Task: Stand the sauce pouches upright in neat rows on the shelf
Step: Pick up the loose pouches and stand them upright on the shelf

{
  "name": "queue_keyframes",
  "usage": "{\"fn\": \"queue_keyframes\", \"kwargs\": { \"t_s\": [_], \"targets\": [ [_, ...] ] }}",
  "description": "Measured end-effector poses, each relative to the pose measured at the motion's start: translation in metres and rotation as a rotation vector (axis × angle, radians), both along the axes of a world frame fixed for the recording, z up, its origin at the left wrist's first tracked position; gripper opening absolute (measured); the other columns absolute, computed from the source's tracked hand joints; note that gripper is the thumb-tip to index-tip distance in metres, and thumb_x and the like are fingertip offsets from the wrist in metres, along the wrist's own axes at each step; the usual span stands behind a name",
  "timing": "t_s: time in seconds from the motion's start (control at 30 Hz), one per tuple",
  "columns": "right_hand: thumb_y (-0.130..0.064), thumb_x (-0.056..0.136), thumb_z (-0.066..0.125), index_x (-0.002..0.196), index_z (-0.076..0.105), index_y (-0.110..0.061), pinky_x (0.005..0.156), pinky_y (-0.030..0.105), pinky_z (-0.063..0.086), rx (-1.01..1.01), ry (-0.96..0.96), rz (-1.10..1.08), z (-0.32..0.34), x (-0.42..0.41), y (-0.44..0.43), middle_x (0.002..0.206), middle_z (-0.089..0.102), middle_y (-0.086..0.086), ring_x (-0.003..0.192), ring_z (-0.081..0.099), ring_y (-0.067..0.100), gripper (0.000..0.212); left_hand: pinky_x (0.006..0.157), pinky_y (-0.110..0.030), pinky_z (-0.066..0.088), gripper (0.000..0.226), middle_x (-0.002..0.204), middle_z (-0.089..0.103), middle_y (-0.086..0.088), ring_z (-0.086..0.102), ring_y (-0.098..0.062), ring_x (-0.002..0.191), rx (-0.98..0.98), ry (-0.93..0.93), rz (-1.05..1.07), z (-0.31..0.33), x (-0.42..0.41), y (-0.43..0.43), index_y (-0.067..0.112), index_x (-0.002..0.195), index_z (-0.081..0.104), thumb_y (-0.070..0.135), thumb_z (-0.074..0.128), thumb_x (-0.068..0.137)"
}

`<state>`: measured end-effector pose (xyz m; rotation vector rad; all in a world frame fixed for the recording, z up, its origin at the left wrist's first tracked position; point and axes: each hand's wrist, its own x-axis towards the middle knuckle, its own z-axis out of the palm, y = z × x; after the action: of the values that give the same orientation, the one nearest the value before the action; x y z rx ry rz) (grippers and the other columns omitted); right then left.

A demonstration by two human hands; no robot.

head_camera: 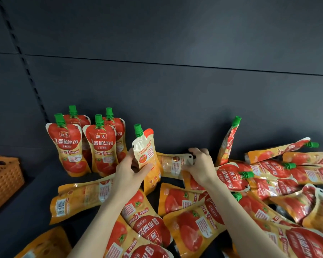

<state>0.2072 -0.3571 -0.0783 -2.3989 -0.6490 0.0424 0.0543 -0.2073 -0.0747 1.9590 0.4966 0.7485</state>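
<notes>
l grip (128, 173) round upright pouch (144, 146), cap up, r grip (201, 166) round flat pouch (172, 163), axis sideways

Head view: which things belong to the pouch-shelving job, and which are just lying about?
Job: four standing pouches; upright pouch held by left hand; flat pouch gripped by right hand; heap of lying pouches; shelf.
Lying about: orange basket; dark back panel.

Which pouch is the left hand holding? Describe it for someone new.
Find the four upright pouches at the back left of the shelf. Just right of them the left hand grips a fifth upright pouch. Alone among them it shows its pale back, not the red front.
</notes>
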Motion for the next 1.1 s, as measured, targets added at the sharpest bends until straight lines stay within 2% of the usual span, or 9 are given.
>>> {"fn": "queue_keyframes", "kwargs": {
  "t_s": [0.13,0.23,0.4,0.5,0.57,0.77,0.87,0.97,1.1],
  "targets": [
    [-0.009,0.077,0.074,0.131,0.052,-0.013,0.082,0.019,0.046,0.202,0.009,0.019,0.014,0.003,-0.001,0.124,0.059,0.009,0.107,0.060,0.022,0.059,0.084,-0.015,0.043,0.057,0.130,0.055,0.002,0.051,-0.013,0.120,0.021,-0.004,0.005,-0.003,0.003,0.001,0.018,0.134,0.042,0.021,0.067,0.083],
    [-0.007,0.076,0.074,0.116,0.065,-0.019,0.071,0.016,0.053,0.363,0.012,0.060,0.025,-0.001,-0.002,0.102,0.071,0.003,0.087,0.066,0.012,0.043,0.079,-0.011,0.040,0.056,0.128,0.054,0.005,0.051,-0.012,0.120,0.068,0.007,-0.002,-0.002,0.003,0.000,0.017,0.134,0.039,0.020,0.065,0.085],
    [-0.009,0.071,0.079,0.095,0.069,-0.023,0.060,0.011,0.050,0.563,0.000,0.102,0.054,-0.009,-0.006,0.080,0.069,-0.008,0.071,0.064,0.001,0.030,0.080,-0.021,0.047,0.045,0.109,0.052,0.014,0.055,-0.010,0.112,0.090,0.038,-0.112,0.002,0.010,-0.003,0.025,0.120,0.036,0.019,0.064,0.086],
    [-0.010,0.074,0.077,0.098,0.065,-0.026,0.052,0.008,0.045,0.617,-0.042,0.056,0.066,-0.014,-0.006,0.081,0.063,-0.011,0.068,0.062,0.002,0.031,0.086,-0.021,0.043,0.054,0.121,0.053,0.009,0.050,-0.014,0.121,0.075,0.045,-0.150,0.004,0.018,-0.001,0.023,0.131,0.035,0.017,0.064,0.086],
    [-0.010,0.076,0.075,0.102,0.062,-0.026,0.054,0.012,0.049,0.635,-0.077,0.040,0.071,-0.015,-0.006,0.082,0.061,-0.010,0.071,0.062,0.005,0.033,0.086,-0.020,0.041,0.060,0.130,0.053,0.000,0.049,-0.018,0.124,0.109,0.047,-0.103,0.004,0.026,-0.001,0.019,0.136,0.033,0.016,0.065,0.085],
    [-0.011,0.082,0.067,0.113,0.058,-0.016,0.059,0.017,0.046,0.501,-0.124,-0.028,0.070,-0.006,0.002,0.092,0.061,0.001,0.079,0.058,0.015,0.032,0.082,-0.024,0.041,0.063,0.120,0.055,-0.011,0.051,-0.025,0.114,0.294,0.043,-0.030,0.006,0.042,-0.004,0.013,0.139,0.030,0.009,0.062,0.084],
    [-0.006,0.087,0.059,0.120,0.050,-0.014,0.069,0.017,0.048,0.579,0.022,0.027,0.063,-0.004,0.007,0.106,0.059,0.002,0.095,0.057,0.015,0.035,0.094,-0.026,0.035,0.071,0.131,0.048,0.001,0.038,-0.017,0.124,0.139,0.143,-0.198,0.007,0.043,0.003,0.029,0.143,0.021,0.011,0.058,0.086],
    [0.000,0.092,0.050,0.117,0.050,-0.014,0.071,0.014,0.053,0.785,0.276,0.134,0.061,-0.009,0.010,0.118,0.061,0.009,0.102,0.059,0.015,0.029,0.098,-0.029,0.042,0.074,0.131,0.050,0.012,0.045,-0.009,0.124,-0.136,0.161,-0.424,0.018,0.037,0.017,0.039,0.133,0.031,0.009,0.068,0.076],
    [0.001,0.095,0.045,0.121,0.051,-0.016,0.092,0.028,0.050,0.772,0.251,0.189,0.066,-0.009,0.014,0.121,0.060,0.010,0.114,0.056,0.016,0.032,0.099,-0.029,0.043,0.074,0.127,0.059,0.008,0.052,-0.005,0.120,-0.371,0.100,-0.620,0.027,0.032,0.030,0.033,0.130,0.044,0.015,0.077,0.066]
  ]
}}
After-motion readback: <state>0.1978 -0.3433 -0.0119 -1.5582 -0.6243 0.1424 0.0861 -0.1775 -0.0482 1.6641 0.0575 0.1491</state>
